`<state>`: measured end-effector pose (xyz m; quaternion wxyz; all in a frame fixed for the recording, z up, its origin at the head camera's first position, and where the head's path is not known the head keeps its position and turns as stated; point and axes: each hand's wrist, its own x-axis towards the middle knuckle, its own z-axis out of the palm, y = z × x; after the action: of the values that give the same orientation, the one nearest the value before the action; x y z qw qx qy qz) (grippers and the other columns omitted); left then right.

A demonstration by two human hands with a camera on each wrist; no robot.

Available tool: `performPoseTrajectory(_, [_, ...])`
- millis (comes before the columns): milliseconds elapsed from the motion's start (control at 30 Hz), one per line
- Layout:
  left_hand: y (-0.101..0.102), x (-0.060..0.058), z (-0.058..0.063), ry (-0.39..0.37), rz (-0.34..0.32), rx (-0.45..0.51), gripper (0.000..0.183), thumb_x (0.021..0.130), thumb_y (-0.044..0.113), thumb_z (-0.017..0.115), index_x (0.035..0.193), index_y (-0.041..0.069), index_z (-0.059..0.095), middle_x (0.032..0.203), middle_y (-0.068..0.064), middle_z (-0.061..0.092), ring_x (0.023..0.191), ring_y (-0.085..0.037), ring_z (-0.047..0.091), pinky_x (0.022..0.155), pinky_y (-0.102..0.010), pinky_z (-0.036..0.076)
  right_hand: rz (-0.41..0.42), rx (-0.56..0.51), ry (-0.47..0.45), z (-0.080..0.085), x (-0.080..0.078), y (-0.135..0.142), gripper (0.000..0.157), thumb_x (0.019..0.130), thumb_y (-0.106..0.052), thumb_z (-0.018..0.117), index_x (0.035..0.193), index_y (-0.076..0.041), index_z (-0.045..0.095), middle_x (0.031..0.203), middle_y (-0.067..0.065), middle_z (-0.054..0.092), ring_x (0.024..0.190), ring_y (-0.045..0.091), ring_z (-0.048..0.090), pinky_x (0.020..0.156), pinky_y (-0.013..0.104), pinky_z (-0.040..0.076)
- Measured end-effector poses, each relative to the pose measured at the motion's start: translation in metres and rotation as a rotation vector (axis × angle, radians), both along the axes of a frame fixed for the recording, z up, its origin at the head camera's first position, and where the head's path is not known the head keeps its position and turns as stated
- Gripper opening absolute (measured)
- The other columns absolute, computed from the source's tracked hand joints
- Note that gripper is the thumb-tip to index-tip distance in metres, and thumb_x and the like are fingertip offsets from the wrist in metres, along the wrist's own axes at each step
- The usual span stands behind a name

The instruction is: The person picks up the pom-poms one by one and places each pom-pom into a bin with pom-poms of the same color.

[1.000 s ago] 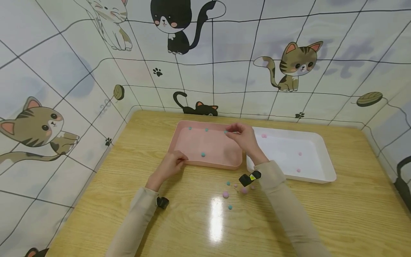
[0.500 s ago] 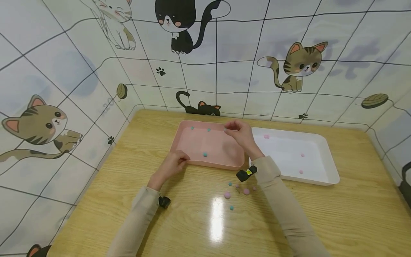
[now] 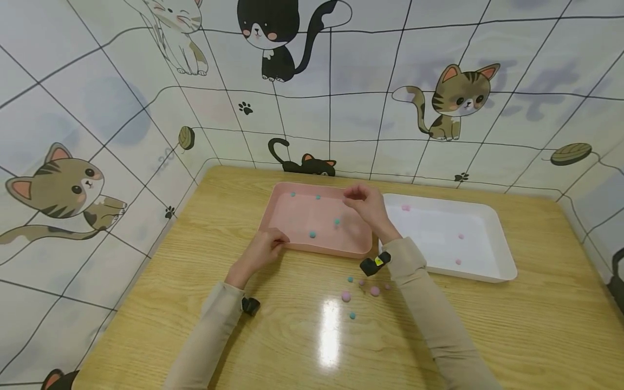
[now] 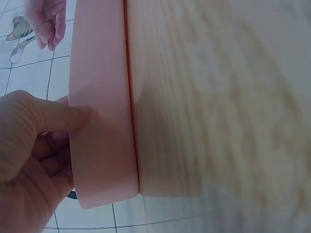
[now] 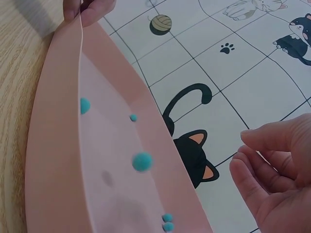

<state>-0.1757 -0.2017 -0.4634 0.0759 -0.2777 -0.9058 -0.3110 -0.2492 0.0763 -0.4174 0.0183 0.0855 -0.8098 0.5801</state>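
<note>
1. reaching forward from the lower left in a tan left sleeve (image 3: pixel 209 330), angled inward, with a black wrist device (image 3: pixel 251 306) at the cuff.
2. pinching the near wall of the pink tray (image 3: pixel 336 250) by its left end with the left grip (image 3: pixel 263 249); laying the left thumb (image 4: pixel 63 116) along the outer side, curling fingers behind the wall.
3. stretching from the lower right in a tan right sleeve (image 3: pixel 446 325), bringing the right grip (image 3: pixel 369 208) above the pink tray's far right corner, palm turned inward.
4. released at the right grip: leaving a gap between right thumb (image 5: pixel 272 138) and fingertips (image 5: pixel 241 167), fingers loosely bent.
5. showing a teal ball (image 3: pixel 337 221) over the pink tray's floor, below and left of the right grip in the head view; cannot tell whether touching the floor or in the air.
6. also inside the pink tray: two teal balls (image 3: pixel 318 197) along the far side, another teal ball (image 3: pixel 312 234) near the front wall.
7. just right of that: a white tray (image 3: pixel 429 227), partly behind the right sleeve, with pink pieces (image 3: pixel 461 236) inside.
8. scattered on the worktop (image 3: pixel 292 336) before both trays: more teal balls (image 3: pixel 352 315) and pink balls (image 3: pixel 375 291).
</note>
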Motion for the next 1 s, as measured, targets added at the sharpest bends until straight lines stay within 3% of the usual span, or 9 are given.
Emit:
performPoseTrajectory(333, [0.001,0.0,0.001,-0.012,0.005,-0.007,0.012,0.08,-0.013,0.063,0.084,-0.003,0.07,0.082,-0.013,0.066,0.078,-0.023,0.063,0.069,-0.032,0.054,-0.003,-0.003,0.0,-0.001,0.008,0.004,0.017,0.083,0.0,0.068,0.1,0.004,0.065,0.1,0.018,0.065,0.092,0.025,0.059,0.071,0.023,0.046])
performPoseTrajectory(1000, [0.002,0.001,0.001,-0.001,0.024,-0.004,0.014,0.078,-0.013,0.064,0.082,-0.001,0.07,0.082,-0.009,0.066,0.079,-0.023,0.063,0.07,-0.034,0.054,0.069,-0.026,0.036,-0.002,0.038,0.011,0.016,0.084,0.001,0.067,0.099,0.005,0.063,0.101,0.02,0.064,0.095,0.03,0.061,0.081,0.023,0.051])
